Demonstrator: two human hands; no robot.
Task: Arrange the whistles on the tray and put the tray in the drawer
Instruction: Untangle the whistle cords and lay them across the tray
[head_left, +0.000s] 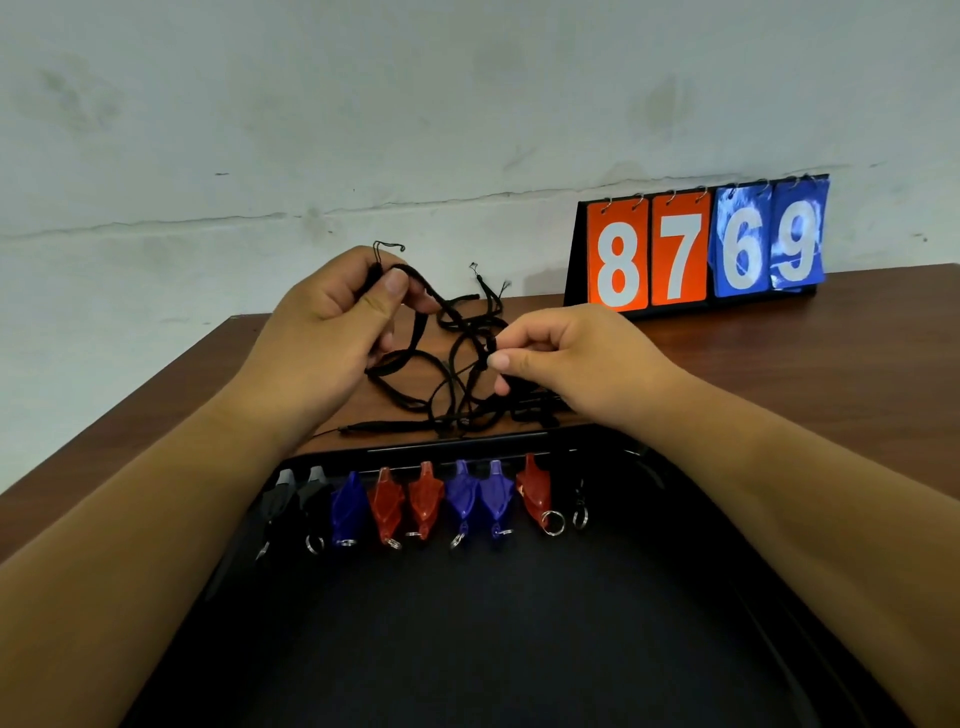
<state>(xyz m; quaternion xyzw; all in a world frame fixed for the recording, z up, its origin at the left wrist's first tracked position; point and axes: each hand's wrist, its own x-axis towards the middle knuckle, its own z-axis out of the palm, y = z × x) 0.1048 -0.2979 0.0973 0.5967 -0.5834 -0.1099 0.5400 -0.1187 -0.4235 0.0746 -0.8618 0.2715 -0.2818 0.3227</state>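
A black tray (493, 623) lies in front of me on the wooden table. Along its far edge stands a row of several whistles: black ones (283, 501) at the left, blue ones (349, 506), red ones (387, 506), and a further black one at the right end (576, 499), each with a metal ring. Beyond the tray a tangle of black lanyard cords (447, 374) rests on the table. My left hand (322, 332) pinches one cord's end and lifts it. My right hand (566, 358) pinches another strand in the tangle.
A flip scoreboard (696, 249) reading 8 7 6 9 stands at the back right of the wooden table (779, 374), against a white wall. The table's left edge runs diagonally past my left forearm.
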